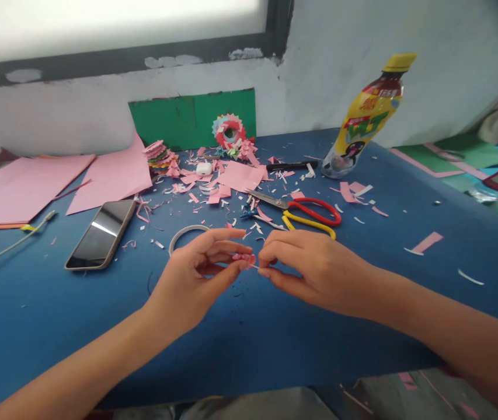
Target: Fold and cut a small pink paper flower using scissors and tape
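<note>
Left hand [191,277] holds one pink piece [247,258], right hand [319,265] one strip [255,266].

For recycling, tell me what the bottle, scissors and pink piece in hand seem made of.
Bottle: likely glossy plastic, transparent base. Scissors: probably metal blades, greyish; handles likely plastic, smooth, brightly coloured. Pink piece: perhaps folded paper, uneven edges; finish unclear.
</note>
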Demonstrator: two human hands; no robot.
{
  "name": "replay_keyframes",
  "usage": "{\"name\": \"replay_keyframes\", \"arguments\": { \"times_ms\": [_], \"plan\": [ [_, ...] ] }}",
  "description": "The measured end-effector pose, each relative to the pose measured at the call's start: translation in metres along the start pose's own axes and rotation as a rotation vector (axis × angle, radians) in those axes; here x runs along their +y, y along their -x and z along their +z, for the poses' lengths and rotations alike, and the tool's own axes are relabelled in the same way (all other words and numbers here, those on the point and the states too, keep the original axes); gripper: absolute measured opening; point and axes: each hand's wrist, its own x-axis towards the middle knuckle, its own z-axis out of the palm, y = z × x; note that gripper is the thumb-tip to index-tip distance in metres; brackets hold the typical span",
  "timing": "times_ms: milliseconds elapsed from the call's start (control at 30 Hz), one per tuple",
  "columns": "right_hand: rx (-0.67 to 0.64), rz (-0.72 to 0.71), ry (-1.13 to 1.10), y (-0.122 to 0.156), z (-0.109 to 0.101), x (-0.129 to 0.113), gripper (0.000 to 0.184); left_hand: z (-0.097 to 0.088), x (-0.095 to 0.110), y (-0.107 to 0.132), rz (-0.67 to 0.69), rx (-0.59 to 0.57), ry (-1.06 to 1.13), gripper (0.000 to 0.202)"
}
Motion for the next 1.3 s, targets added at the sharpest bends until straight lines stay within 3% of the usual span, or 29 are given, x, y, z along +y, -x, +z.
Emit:
{"name": "replay_keyframes", "arguments": {
  "times_ms": [1300],
  "plan": [
    [0.022,-0.027,0.1,-0.0013,0.0029,0.0,0.011,0.0017,0.0024,0.0009,-0.027,0.028,-0.094,0.027]
  ]
}}
